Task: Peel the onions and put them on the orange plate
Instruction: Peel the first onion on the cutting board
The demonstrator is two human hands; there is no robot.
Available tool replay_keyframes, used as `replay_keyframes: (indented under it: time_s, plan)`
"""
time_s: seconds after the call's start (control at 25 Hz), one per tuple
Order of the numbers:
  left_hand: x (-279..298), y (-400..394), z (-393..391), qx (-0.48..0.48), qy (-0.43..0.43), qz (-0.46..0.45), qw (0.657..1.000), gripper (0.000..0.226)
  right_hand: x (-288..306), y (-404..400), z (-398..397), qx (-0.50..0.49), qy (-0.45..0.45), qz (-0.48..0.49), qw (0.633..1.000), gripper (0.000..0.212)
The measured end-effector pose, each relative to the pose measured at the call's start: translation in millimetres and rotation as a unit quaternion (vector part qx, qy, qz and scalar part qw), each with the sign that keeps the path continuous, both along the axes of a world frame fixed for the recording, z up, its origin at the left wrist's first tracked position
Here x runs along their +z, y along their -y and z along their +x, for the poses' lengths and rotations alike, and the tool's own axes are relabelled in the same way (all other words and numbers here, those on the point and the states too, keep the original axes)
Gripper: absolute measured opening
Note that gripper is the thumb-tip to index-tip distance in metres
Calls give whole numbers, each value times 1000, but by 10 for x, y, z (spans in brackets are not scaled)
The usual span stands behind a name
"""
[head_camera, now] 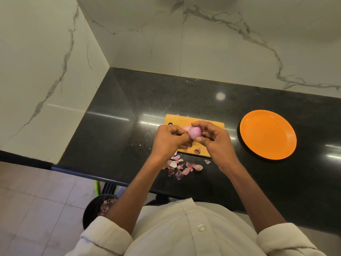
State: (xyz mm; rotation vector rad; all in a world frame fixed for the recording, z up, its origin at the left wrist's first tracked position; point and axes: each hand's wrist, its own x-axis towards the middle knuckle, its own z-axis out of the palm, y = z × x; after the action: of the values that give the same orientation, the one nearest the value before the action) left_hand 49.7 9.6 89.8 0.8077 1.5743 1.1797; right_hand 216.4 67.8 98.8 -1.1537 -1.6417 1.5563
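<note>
A small pink-purple onion [195, 132] is held above the wooden cutting board [212, 124]. My right hand [215, 139] grips it between thumb and fingers. My left hand [170, 139] pinches at its left side with curled fingers. Another pale onion piece [186, 128] shows just behind my left fingers. The orange plate [268, 134] lies to the right on the black counter with nothing on it.
Several loose onion skins [181, 166] lie on the counter [129, 126] in front of the board, and one scrap [197, 150] lies on the board. A dark bin [99, 209] with peelings stands on the floor at lower left. Marble walls close the back and left.
</note>
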Motion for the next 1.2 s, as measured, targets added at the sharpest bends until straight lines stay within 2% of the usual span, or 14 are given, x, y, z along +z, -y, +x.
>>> replay_keyframes:
  time_s: [0.16,0.24,0.36,0.44,0.56,0.72,0.92,1.2]
  plan:
    - [-2,-5,25,48,11,6,999,8,-32,20,-18,10,-31,8,999,46]
    - [9,9,28,64,64,5,996,4,-60,19,-15,-1,-65,-6,998,46]
    - [46,44,7,43,168,-3,985,23,-78,-15,35,-18,-135,-77,988,45]
    - [40,55,-6,20,170,5,985,29,-101,-42,65,-23,-151,-113,982,45]
    - [8,31,-18,19,119,29,992,26,-121,-52,63,-33,-165,-158,973,41]
    - [3,14,-14,18,106,42,993,19,-116,-49,42,-60,-151,-131,978,34]
    - [27,14,16,41,191,9,981,24,-81,-64,35,-52,-176,-114,976,36]
    - [59,-1,13,79,281,-19,956,17,-65,-23,-1,-66,-230,-160,958,40]
